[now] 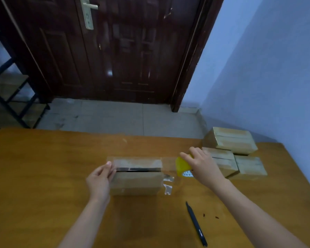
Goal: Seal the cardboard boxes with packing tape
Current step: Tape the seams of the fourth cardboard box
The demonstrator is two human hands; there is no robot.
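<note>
- Wooden table (43,176) before a dark brown door (106,51), blue-grey wall to the right, metal shelf rack (11,97) at far left.
- Centre of table: cardboard box (136,178), top flaps nearly closed, dark slit between them; contents not visible.
- Left hand (98,181) at the box's left end, fingers curled, pinching the free end of clear tape (168,164).
- Right hand (202,167) just right of the box, fingers wrapped around a yellow tape roll (182,166), tape stretched across the box top.
- Loose crumpled tape scraps (167,185) stuck at the box's right end.
- Three closed boxes (231,151) stacked near the right wall.
- Black pen (196,224) lying nearer the viewer.
</note>
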